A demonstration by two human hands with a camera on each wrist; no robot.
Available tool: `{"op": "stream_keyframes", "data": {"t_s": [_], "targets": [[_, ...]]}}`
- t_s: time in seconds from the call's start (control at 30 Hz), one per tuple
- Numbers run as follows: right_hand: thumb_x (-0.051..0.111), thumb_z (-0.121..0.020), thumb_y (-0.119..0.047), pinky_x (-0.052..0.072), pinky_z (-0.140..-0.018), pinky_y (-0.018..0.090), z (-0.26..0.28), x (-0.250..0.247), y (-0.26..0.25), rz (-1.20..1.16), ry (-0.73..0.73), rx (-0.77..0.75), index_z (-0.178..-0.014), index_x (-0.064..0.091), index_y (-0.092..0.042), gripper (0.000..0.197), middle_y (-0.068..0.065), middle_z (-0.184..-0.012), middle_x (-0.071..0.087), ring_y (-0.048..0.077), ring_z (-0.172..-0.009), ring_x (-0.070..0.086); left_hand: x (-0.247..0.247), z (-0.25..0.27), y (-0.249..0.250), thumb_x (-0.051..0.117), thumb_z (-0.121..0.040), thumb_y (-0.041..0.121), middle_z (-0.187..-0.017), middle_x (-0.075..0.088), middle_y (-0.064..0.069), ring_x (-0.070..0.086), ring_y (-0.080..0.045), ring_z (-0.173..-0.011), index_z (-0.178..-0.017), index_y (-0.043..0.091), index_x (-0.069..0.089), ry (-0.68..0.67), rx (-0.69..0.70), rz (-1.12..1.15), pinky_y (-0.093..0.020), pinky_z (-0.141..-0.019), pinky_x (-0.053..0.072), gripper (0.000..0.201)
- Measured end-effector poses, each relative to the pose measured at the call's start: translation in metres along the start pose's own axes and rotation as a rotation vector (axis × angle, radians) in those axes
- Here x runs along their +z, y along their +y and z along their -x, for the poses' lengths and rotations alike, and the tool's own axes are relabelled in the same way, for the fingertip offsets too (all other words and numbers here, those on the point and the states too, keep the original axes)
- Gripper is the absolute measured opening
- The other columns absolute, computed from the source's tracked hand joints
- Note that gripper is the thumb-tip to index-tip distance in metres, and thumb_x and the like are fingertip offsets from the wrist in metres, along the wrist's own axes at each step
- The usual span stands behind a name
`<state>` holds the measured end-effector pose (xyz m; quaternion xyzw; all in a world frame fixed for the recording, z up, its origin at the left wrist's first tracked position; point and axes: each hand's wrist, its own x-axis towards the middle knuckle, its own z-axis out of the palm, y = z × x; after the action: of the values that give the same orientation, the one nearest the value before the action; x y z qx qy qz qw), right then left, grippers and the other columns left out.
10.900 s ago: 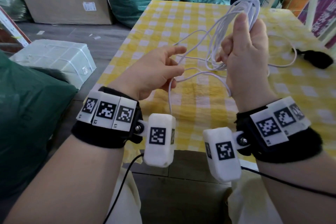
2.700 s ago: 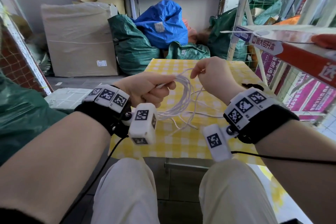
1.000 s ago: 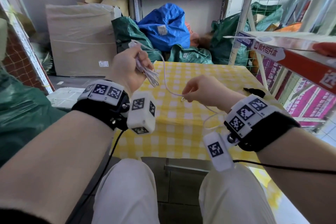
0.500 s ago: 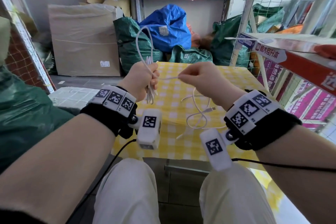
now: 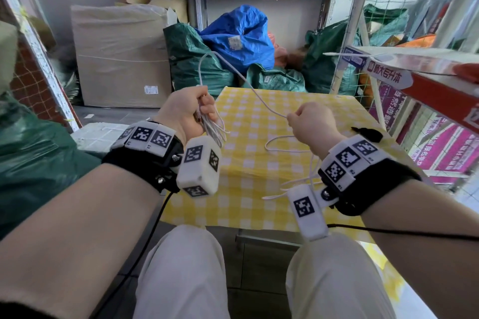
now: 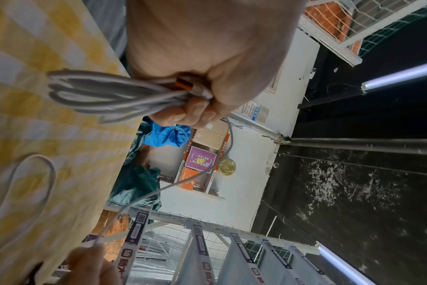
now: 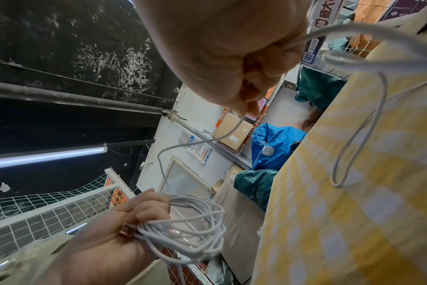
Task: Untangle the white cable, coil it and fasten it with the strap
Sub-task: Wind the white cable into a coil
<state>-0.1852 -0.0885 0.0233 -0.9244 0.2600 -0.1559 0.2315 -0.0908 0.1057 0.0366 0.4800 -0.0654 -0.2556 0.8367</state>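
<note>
white cable (image 5: 255, 97) coils clamped in left grip (image 5: 185, 111), strand pinched by right grip (image 5: 309, 122), above yellow checked table (image 5: 259, 163).

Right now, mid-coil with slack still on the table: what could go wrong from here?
1. The left hand grips several loops of the white cable in one fist; loosen it for the next wrap and the loops may spring apart.
2. The right hand only pinches a single strand, and the slack on the table lies in crossing loops, which could knot when pulled.
3. A plug sits inside the bundle and may slip out.
</note>
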Motion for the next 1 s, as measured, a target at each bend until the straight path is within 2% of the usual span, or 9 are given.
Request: {"op": "stream_keyframes", "data": {"t_s": [0.13,0.27,0.37,0.43,0.53,0.63,0.7,0.8,1.0], "targets": [[0.043,-0.098,-0.017,0.037,-0.047,0.025,0.001,0.004,0.000,0.144,-0.099,0.017,-0.091,0.065,0.001,0.029,0.008,-0.072,0.052,0.021,-0.059,0.049,0.000,0.002,0.007,0.031,-0.102,0.023,-0.046,0.035,0.007,0.031,-0.007,-0.033,-0.064,0.016,0.033,-0.056,0.049,0.175,-0.015,-0.041,0.035,0.039],[0.041,-0.097,-0.014,0.041,-0.066,0.030,0.008,0.009,-0.004,0.224,-0.198,-0.060,-0.105,0.064,0.002,0.029,0.010,-0.088,0.053,0.024,-0.078,0.048,0.002,0.003,0.010,0.034,-0.102,0.025,-0.048,0.038,0.006,0.035,-0.007,-0.037,-0.065,0.015,0.035,-0.110,0.110,0.309,-0.016,-0.046,0.039,0.038],[0.044,-0.095,-0.019,0.041,-0.074,0.031,0.016,0.013,-0.010,0.209,-0.285,-0.158,-0.110,0.064,0.000,0.031,0.010,-0.095,0.056,0.022,-0.085,0.049,0.009,0.005,0.009,0.035,-0.102,0.023,-0.051,0.040,0.006,0.038,-0.008,-0.041,-0.068,0.016,0.036,-0.111,0.211,0.259,-0.021,-0.053,0.045,0.035],[0.045,-0.096,-0.022,0.045,-0.072,0.029,0.023,0.012,-0.019,0.208,-0.365,-0.239,-0.104,0.067,-0.001,0.031,0.008,-0.091,0.060,0.020,-0.080,0.052,0.016,0.006,0.005,0.035,-0.102,0.020,-0.054,0.043,0.004,0.041,-0.009,-0.043,-0.070,0.014,0.039,-0.127,0.270,0.200,-0.024,-0.059,0.050,0.033],[0.046,-0.098,-0.025,0.036,-0.052,0.024,0.038,0.006,-0.034,0.157,-0.461,-0.358,-0.084,0.069,-0.010,0.031,-0.004,-0.068,0.053,0.011,-0.059,0.046,0.024,0.009,0.000,0.036,-0.101,0.013,-0.060,0.047,0.000,0.046,-0.011,-0.050,-0.072,0.011,0.043,-0.173,0.336,0.086,-0.029,-0.073,0.055,0.030],[0.046,-0.098,-0.027,0.036,-0.054,0.025,0.048,-0.001,-0.044,0.067,-0.516,-0.453,-0.078,0.068,-0.014,0.032,-0.006,-0.068,0.052,0.011,-0.060,0.046,0.027,0.015,-0.008,0.040,-0.098,0.005,-0.065,0.047,-0.004,0.048,-0.015,-0.057,-0.078,0.008,0.045,-0.191,0.365,-0.144,-0.034,-0.079,0.055,0.021],[0.045,-0.098,-0.027,0.037,-0.058,0.026,0.048,-0.005,-0.046,-0.027,-0.538,-0.466,-0.076,0.066,-0.014,0.033,-0.005,-0.067,0.050,0.012,-0.061,0.045,0.028,0.018,-0.014,0.042,-0.096,0.000,-0.068,0.047,-0.005,0.050,-0.015,-0.058,-0.085,0.009,0.045,-0.207,0.376,-0.400,-0.035,-0.073,0.056,0.014],[0.045,-0.098,-0.031,0.032,-0.050,0.022,0.046,-0.011,-0.045,-0.197,-0.533,-0.417,-0.069,0.060,-0.016,0.036,-0.005,-0.062,0.044,0.010,-0.053,0.038,0.029,0.022,-0.023,0.042,-0.094,-0.003,-0.070,0.048,-0.009,0.049,-0.018,-0.056,-0.088,0.008,0.044,-0.238,0.398,-0.767,-0.029,-0.056,0.046,0.012],[0.051,-0.096,-0.032,0.027,-0.039,0.012,0.039,-0.007,-0.036,-0.314,-0.436,-0.414,-0.064,0.061,-0.015,0.038,-0.003,-0.057,0.044,0.002,-0.038,0.034,0.026,0.024,-0.025,0.042,-0.098,0.007,-0.062,0.057,-0.011,0.051,-0.023,-0.051,-0.087,0.007,0.045,-0.227,0.278,-0.898,-0.031,-0.049,0.042,0.012]]}}
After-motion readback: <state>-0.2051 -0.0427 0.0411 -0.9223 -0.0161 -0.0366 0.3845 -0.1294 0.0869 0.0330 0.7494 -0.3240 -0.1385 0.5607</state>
